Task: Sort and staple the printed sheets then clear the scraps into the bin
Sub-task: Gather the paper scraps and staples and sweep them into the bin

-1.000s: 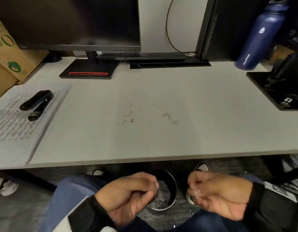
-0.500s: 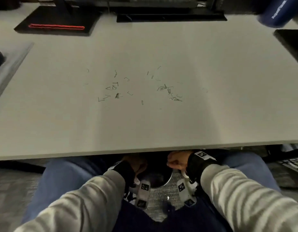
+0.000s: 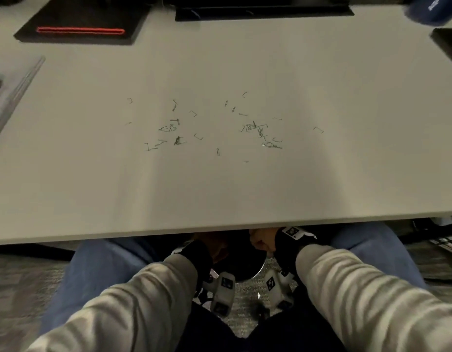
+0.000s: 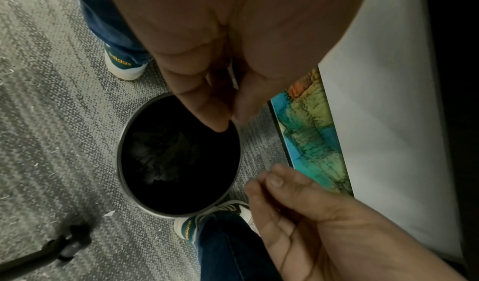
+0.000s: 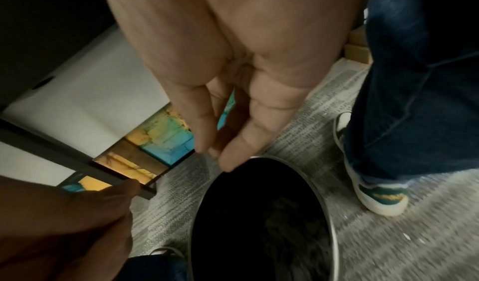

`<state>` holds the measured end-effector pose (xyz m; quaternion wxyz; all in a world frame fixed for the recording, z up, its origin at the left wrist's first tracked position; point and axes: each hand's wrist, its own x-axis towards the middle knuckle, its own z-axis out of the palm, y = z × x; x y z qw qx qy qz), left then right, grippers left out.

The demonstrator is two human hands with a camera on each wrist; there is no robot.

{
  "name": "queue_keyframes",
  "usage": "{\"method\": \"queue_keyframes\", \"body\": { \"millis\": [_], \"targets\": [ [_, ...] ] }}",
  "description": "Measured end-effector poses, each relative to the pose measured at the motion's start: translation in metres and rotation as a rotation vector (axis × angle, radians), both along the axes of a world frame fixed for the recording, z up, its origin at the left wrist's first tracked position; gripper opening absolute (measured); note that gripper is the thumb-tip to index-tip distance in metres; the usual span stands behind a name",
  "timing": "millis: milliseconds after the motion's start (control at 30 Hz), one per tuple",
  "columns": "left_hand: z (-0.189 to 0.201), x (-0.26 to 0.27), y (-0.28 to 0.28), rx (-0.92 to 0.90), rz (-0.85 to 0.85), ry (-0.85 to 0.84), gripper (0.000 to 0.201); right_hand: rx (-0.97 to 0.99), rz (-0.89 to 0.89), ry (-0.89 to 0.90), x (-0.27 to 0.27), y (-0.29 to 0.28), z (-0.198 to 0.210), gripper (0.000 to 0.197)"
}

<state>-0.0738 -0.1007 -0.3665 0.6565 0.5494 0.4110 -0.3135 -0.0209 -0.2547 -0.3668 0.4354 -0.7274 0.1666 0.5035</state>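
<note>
Several bent staples [image 3: 260, 130] lie scattered in the middle of the grey desk [image 3: 346, 174]. Below the desk's front edge a round black bin [image 4: 178, 156] with a metal rim stands on the carpet between my feet. My left hand [image 4: 228, 119] hangs over the bin's far rim, thumb and fingertips pinched on a thin silvery staple scrap [image 4: 233, 76]. My right hand [image 5: 220, 154] hovers at the rim beside it, thumb pressed to its fingertips in a pinch. What it pinches is too small to make out. In the head view the desk edge hides most of both hands.
A black monitor base with a red stripe [image 3: 80, 30] and a keyboard tray sit at the desk's back. The edge of a paper stack [image 3: 19, 82] shows at left, a blue bottle [image 3: 433, 8] at back right. A colourful panel [image 4: 311, 142] leans on the wall behind the bin.
Both hands have moved forward from my lap to under the desk edge, above the bin. The view has tipped down and closer to the desk. The staples on the desk have not moved.
</note>
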Motion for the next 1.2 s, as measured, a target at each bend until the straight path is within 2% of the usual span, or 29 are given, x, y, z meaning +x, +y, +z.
{"method": "queue_keyframes", "body": {
  "millis": [133, 233, 300, 400, 433, 500, 567, 633, 733, 767, 833, 900, 933, 1000, 1067, 1133, 1200],
  "targets": [
    [0.022, 0.0, 0.002, 0.002, 0.019, -0.054, 0.03, -0.025, 0.145, 0.008, -0.003, 0.011, 0.028, 0.029],
    [0.064, 0.0, 0.001, -0.122, -0.075, -0.146, 0.035, -0.038, 0.305, -0.079, -0.007, 0.021, 0.064, 0.03],
    [0.09, -0.004, -0.002, -0.155, -0.166, -0.21, 0.036, -0.079, 0.429, -0.176, -0.014, 0.024, 0.097, 0.029],
    [0.128, -0.023, 0.006, -0.061, -0.32, -0.263, 0.016, -0.237, 0.798, -0.509, -0.038, 0.012, 0.164, 0.018],
    [0.145, -0.031, 0.011, -0.019, -0.37, -0.28, 0.011, -0.255, 0.893, -0.568, -0.046, 0.007, 0.186, 0.018],
    [0.181, -0.05, 0.019, 0.036, -0.46, -0.362, 0.01, -0.257, 0.95, -0.507, -0.06, 0.003, 0.228, 0.011],
    [0.215, -0.069, 0.027, 0.166, -0.683, -0.436, 0.015, -0.223, 0.933, -0.448, -0.07, -0.003, 0.255, 0.032],
    [0.25, -0.085, 0.041, 0.302, -0.772, -0.497, 0.015, -0.126, 0.916, -0.501, -0.073, -0.016, 0.272, 0.04],
    [0.3, -0.086, 0.071, 0.195, -0.858, -0.62, 0.016, 0.015, 0.911, -0.579, -0.075, -0.033, 0.304, 0.033],
    [0.311, -0.08, 0.086, 0.158, -0.818, -0.657, 0.018, 0.052, 0.865, -0.602, -0.071, -0.039, 0.314, 0.03],
    [0.325, -0.064, 0.111, 0.191, -0.61, -0.695, 0.015, 0.101, 0.65, -0.658, -0.051, -0.056, 0.327, 0.035],
    [0.328, -0.042, 0.13, 0.38, -0.494, -0.736, 0.011, 0.042, 0.468, -0.778, -0.022, -0.072, 0.335, 0.034],
    [0.327, -0.028, 0.137, 0.514, -0.5, -0.729, 0.012, -0.05, 0.42, -0.846, -0.007, -0.078, 0.335, 0.032],
    [0.324, 0.0, 0.153, 0.803, -0.567, -0.673, 0.022, -0.264, 0.392, -0.931, 0.02, -0.087, 0.334, 0.025],
    [0.32, 0.023, 0.163, 1.068, -0.689, -0.56, 0.036, -0.382, 0.383, -0.926, 0.037, -0.088, 0.331, 0.024],
    [0.317, 0.039, 0.162, 1.198, -0.8, -0.469, 0.038, -0.436, 0.398, -0.873, 0.046, -0.08, 0.327, 0.027],
    [0.316, 0.05, 0.153, 1.239, -0.863, -0.41, 0.036, -0.512, 0.471, -0.86, 0.047, -0.065, 0.326, 0.028]
  ]
}}
